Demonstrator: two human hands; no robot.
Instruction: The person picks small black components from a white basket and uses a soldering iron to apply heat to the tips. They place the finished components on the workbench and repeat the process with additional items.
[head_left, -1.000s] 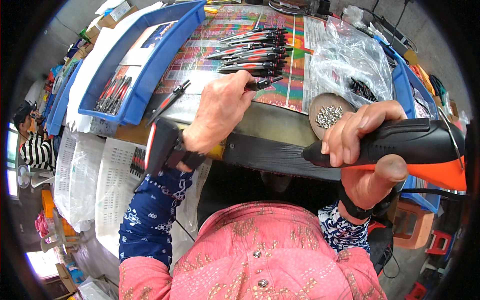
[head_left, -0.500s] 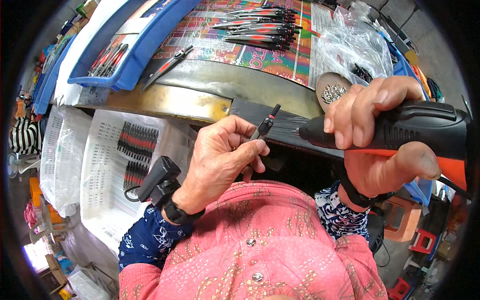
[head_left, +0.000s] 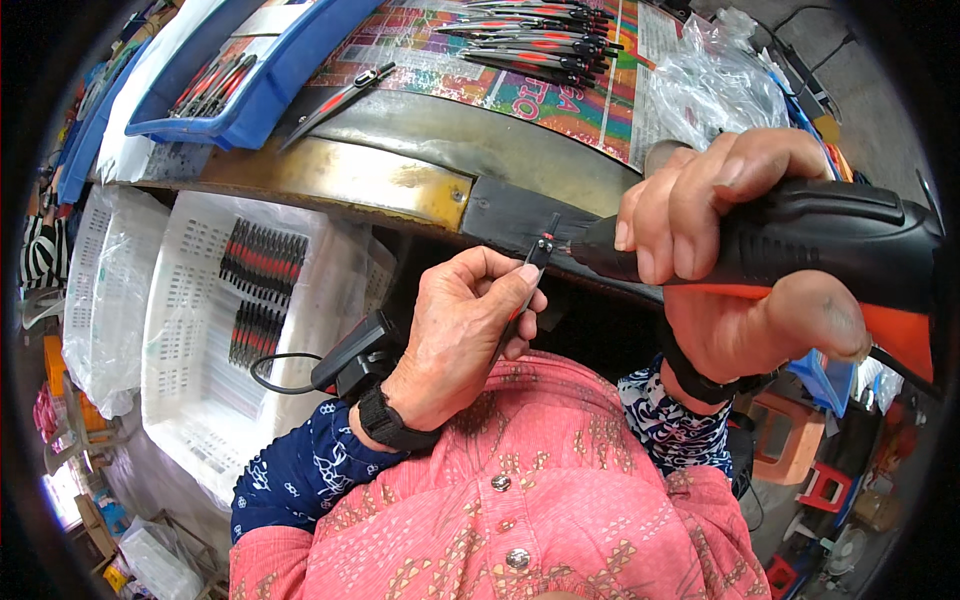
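Observation:
My left hand (head_left: 460, 325) pinches a slim grey, black and red piece (head_left: 525, 287), which looks like a drawing compass, between thumb and fingers. The head of the compass points up and away from me. Wrapped in my right hand (head_left: 715, 240) is a black and orange electric screwdriver (head_left: 830, 240). Its bit meets the side of the compass head, just beyond my left fingertips; any screw there is too small to make out. Another compass (head_left: 340, 102) lies alone near the bench edge.
Several compasses (head_left: 545, 40) lie in a row on printed sheets. A blue tray (head_left: 265, 115) holds more at the far left. Below the bench, a white basket (head_left: 185, 370) contains stacked rows. Clear plastic bags (head_left: 725, 85) and a mostly hidden round dish (head_left: 662, 155) are near my right hand.
My left hand has moved slightly right and tilted the compass; the screwdriver has moved left, so its bit now meets the compass head. The dish of screws is now mostly covered.

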